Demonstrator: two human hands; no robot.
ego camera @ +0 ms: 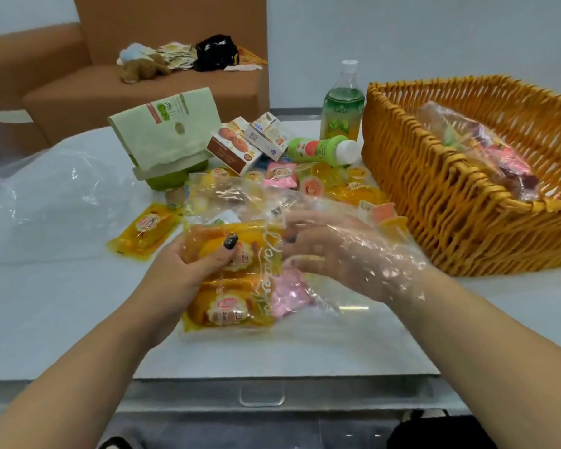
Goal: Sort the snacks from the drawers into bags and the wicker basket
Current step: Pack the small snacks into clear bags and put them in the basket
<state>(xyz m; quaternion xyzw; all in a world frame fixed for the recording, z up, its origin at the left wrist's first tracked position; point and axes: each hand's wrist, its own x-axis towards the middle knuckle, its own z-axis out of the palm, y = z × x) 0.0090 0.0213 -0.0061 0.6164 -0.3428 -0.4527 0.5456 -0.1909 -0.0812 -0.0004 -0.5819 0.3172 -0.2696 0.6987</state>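
Left hand (195, 257): I see it gripping a yellow snack packet (237, 251) through the clear bag (272, 270), thumb on top.
Right hand (331, 254): inside the bag's mouth, fingers loosely spread; I can't tell if it holds anything.
Risk at the hands: I'd expect the thin film to tear or the packets to slide out.
Beyond the hands: loose snacks (282, 175) could get swept off the table (78, 319).
Right of the right hand: wicker basket (434, 202), partly filled.
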